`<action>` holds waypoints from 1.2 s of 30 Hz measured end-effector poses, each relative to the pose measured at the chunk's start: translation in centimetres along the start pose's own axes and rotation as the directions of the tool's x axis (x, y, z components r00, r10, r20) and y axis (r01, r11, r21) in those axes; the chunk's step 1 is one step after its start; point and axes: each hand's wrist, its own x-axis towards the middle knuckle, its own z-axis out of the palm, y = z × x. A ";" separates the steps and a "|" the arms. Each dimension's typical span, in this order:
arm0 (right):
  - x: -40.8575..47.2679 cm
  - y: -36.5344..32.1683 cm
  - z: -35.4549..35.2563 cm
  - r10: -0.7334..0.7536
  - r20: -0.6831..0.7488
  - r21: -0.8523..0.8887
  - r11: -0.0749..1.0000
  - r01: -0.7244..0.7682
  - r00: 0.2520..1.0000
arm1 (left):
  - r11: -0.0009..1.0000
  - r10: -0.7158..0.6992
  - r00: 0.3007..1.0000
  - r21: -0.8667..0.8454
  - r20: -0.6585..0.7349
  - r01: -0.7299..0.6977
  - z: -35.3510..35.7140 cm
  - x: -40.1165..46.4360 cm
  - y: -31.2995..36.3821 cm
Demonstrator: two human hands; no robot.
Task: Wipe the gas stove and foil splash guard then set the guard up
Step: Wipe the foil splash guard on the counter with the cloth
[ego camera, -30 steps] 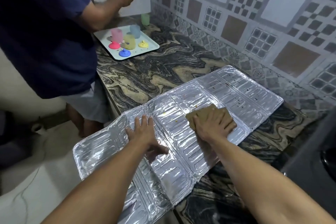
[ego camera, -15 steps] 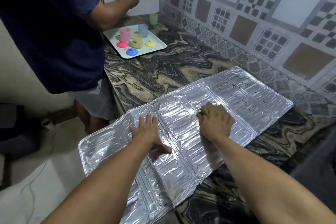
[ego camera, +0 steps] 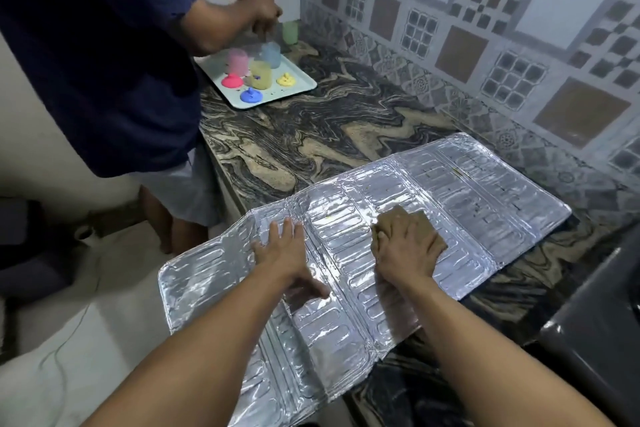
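The silver foil splash guard (ego camera: pixel 485 204) lies unfolded and flat across the marble counter, its left end hanging past the counter edge. My left hand (ego camera: pixel 284 253) presses flat on the guard's left-middle panel, fingers spread. My right hand (ego camera: pixel 405 246) presses a brown cloth (ego camera: pixel 420 218) onto the middle panel; only the cloth's far edge shows beyond my fingers. Several small yellow specks dot the foil. The dark gas stove (ego camera: pixel 602 333) shows only as an edge at the lower right.
Another person in a dark blue shirt (ego camera: pixel 104 55) stands at the counter's left, handling small cups over a white tray (ego camera: pixel 304 85) with coloured cups and lids. A patterned tile wall (ego camera: pixel 485 28) runs behind the marble counter (ego camera: pixel 329 135). Floor lies to the left.
My right hand has slid the cloth toward me and to the left over the middle panel, then slightly back. My left hand stays pressed in place. The other person has reached for the cups.
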 end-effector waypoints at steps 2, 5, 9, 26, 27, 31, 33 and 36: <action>-0.6 -0.6 0.6 -0.243 -0.003 -0.008 0.970 0.243 0.970 | 1.000 -0.005 1.000 -0.007 -0.004 0.005 0.2 -0.1 -0.1; -2.0 -1.0 1.0 -0.556 0.116 -0.056 0.823 0.565 0.823 | 1.000 -0.028 1.000 -0.001 0.006 0.028 0.4 -0.1 -0.5; -0.4 -0.3 -0.2 -0.388 -0.045 -0.023 0.921 0.388 0.920 | 0.999 -0.043 0.999 0.021 -0.006 0.043 0.6 -0.5 -0.9; 0.3 -1.9 -2.5 -0.599 0.031 0.122 0.797 0.592 0.800 | 0.995 -0.053 0.998 -0.087 0.017 0.055 1.0 -0.6 -1.1; 0.2 -1.4 -2.6 -0.579 -0.019 0.188 0.799 0.571 0.815 | 0.994 -0.053 0.998 -0.092 0.020 0.055 1.0 -0.6 -1.1; 0.1 -1.7 -4.1 -0.359 -0.116 0.535 0.763 0.362 0.926 | 0.993 -0.052 0.998 -0.102 0.025 0.054 0.9 -0.7 -1.1; 0.8 -2.5 -5.0 -0.283 -0.016 0.621 0.749 0.231 0.959 | 0.993 -0.051 0.998 -0.102 0.025 0.053 0.9 -0.7 -1.1; 1.9 -2.9 -6.3 -0.148 0.161 0.672 0.740 0.001 0.976 | 0.992 -0.053 0.998 -0.112 0.017 0.055 0.9 -0.7 -1.0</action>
